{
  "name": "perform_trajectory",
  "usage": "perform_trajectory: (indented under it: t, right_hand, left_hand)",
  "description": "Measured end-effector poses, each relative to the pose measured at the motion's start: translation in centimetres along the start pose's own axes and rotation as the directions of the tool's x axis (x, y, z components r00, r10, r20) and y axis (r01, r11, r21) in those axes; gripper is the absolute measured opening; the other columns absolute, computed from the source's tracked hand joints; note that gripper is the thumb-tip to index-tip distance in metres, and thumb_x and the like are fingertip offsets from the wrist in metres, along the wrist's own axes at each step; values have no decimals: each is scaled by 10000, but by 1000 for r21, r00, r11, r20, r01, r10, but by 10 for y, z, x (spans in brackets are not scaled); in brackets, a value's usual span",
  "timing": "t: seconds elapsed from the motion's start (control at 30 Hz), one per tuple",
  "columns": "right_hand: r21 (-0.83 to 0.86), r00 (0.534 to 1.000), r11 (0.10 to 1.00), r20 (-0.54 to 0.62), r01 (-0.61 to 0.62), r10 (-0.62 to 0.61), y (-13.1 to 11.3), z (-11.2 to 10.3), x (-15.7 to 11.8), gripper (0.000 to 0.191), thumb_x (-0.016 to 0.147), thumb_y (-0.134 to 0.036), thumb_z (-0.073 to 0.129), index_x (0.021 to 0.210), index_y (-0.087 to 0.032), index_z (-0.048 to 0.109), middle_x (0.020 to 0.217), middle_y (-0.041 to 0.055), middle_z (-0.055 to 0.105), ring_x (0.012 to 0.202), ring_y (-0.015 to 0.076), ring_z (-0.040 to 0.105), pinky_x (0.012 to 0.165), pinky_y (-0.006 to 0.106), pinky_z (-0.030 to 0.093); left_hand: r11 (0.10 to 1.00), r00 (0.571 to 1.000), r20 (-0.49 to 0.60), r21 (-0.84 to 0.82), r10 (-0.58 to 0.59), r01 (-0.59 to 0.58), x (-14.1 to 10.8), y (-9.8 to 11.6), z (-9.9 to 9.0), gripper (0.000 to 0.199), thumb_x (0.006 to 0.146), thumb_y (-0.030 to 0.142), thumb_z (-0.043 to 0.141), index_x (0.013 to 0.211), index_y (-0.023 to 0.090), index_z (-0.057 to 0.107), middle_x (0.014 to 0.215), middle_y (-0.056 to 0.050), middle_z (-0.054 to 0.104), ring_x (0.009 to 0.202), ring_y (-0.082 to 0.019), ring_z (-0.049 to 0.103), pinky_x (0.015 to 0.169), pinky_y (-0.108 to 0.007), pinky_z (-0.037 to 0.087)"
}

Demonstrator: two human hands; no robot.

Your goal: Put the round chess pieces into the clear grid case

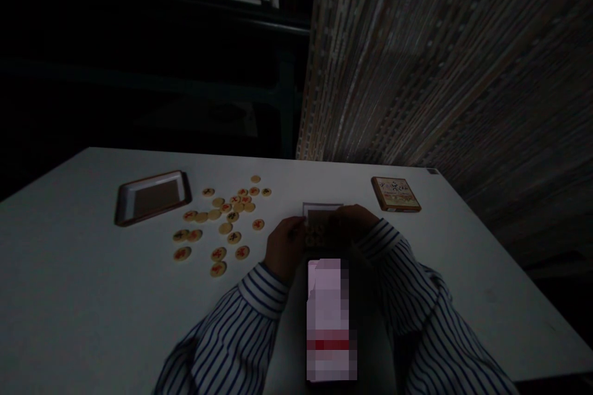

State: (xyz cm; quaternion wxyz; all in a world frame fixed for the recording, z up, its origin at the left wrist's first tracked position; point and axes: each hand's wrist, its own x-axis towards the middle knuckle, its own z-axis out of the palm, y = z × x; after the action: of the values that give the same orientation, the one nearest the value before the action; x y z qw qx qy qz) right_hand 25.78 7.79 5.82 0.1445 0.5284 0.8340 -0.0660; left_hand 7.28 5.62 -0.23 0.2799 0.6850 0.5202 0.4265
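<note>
Tray [319, 204], pale-rimmed, hiding partly between left hand [283, 249] and right hand [356, 222] | fingers [296, 226] shadowing over, I cannot tell if grasping | round wooden-looking discs [234, 237] lying left

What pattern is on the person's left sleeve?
The left sleeve has dark blue stripes on a pale ground; the head view shows it best.

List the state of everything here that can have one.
Round tan game pieces: scattered, some character-side up, others plain-side up
Brown-rimmed rectangular tray: open side up
Grey-rimmed rectangular container: open, between left hand and right hand, pieces at near end
Brown printed square box: printed face up, closure unclear
Bright pinkish rectangular phone screen: lit, partly pixelated
</note>
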Motion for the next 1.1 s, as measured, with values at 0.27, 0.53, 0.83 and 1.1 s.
perform_trajectory:
  t: [0.27, 0.53, 0.83, 1.1]
  right_hand:
    - [-6, 1000, 1000, 5, 0, 0, 1, 4, 1, 293, 769, -353, 445, 939, -206, 633, 962, 84, 646, 863, 216, 603, 691, 289, 454]
    - [-20, 1000, 1000, 16, -2, 2, 2, 3, 0, 266, 778, -300, 441, 938, -203, 630, 959, 87, 646, 862, 210, 605, 686, 281, 453]
    - [-21, 999, 1000, 39, 20, -19, -3, -1, -3, 279, 792, -311, 418, 948, -220, 630, 981, 83, 637, 879, 213, 598, 685, 289, 450]
    - [-2, 998, 1000, 49, 28, -28, -3, 0, -3, 278, 780, -349, 435, 943, -225, 623, 983, 66, 637, 872, 207, 600, 678, 282, 450]
  left_hand:
    - [1000, 1000, -12, -2, -16, 16, 0, 0, 1, 230, 740, 258, 502, 926, 183, 614, 915, -51, 642, 839, -169, 598, 751, -325, 496]
    - [999, 1000, -1, -21, -25, 25, 0, 1, 0, 225, 741, 246, 494, 920, 185, 616, 921, -50, 641, 840, -165, 597, 750, -319, 496]
    - [1000, 1000, -6, -7, -13, 13, 0, 2, -1, 225, 744, 252, 490, 918, 182, 615, 916, -53, 640, 837, -167, 595, 749, -328, 498]
    - [998, 999, 3, -43, -36, 36, -1, 2, -1, 221, 740, 244, 495, 911, 178, 619, 933, -60, 638, 847, -168, 595, 747, -321, 499]
